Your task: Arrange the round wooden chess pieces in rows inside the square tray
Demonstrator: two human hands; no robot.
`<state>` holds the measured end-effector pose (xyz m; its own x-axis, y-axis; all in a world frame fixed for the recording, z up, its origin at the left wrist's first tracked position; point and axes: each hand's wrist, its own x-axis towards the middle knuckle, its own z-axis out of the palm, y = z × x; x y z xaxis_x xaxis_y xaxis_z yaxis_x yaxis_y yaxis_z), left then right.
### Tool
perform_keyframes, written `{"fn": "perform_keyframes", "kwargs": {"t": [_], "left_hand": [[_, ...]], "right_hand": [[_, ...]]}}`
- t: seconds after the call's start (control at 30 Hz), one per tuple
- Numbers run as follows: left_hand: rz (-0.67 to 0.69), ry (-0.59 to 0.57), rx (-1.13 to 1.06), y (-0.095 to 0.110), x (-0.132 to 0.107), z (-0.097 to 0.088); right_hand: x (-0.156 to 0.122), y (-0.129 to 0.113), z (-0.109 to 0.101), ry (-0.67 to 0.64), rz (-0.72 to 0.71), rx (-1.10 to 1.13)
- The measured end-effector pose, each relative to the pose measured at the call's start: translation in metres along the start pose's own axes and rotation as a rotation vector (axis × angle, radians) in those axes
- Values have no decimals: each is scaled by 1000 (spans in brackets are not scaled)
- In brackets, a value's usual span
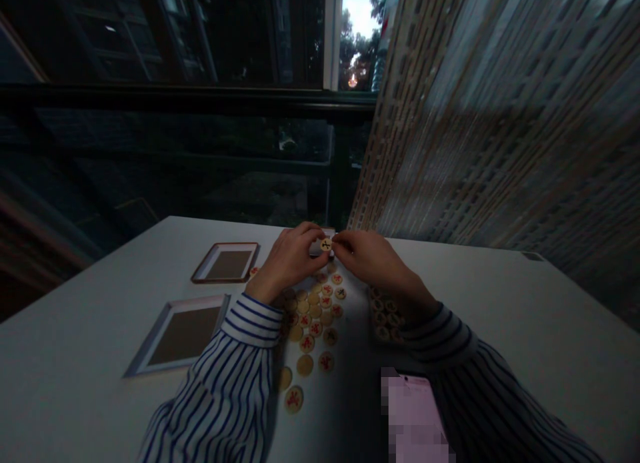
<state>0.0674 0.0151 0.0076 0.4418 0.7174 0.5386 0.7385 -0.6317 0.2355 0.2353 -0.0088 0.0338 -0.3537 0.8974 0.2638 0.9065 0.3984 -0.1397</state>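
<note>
Up at the far side of the table, a round wooden Chinese chess piece [326, 244] with a black character is held on its left between the thumb and finger of my left hand [294, 255]. My right hand [369, 258] is closed in a pinch, its fingertips at the piece's right edge. A small whitish box [329, 232] is partly hidden behind the fingers. Below my hands lie several loose pieces [315, 328], some showing red or black characters, others blank side up. Under my right forearm, more pieces [383, 333] sit close together in rows, partly covered.
On the left of the white table [100, 343] lie a brown-rimmed open tray [196, 281] and a larger pale-rimmed tray [136, 364]. A pink-screened phone [417, 416] lies at the near edge. Beyond the table are a window railing [200, 98] and a string curtain [450, 116].
</note>
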Motion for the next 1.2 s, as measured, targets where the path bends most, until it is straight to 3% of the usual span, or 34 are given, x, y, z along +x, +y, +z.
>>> {"fn": "perform_keyframes", "kwargs": {"t": [0.43,0.6,0.77,1.2], "left_hand": [[-65,8,-146,12,2,-10],[-173,-16,-492,12,4,-7],[-307,-129,-949,9,7,-3],[-516,-100,-1135,21,9,-6]], "right_hand": [[8,10,4,95,3,495],[8,13,1,84,14,581],[5,16,-6,82,14,600],[-2,21,-16,82,-78,650]]}}
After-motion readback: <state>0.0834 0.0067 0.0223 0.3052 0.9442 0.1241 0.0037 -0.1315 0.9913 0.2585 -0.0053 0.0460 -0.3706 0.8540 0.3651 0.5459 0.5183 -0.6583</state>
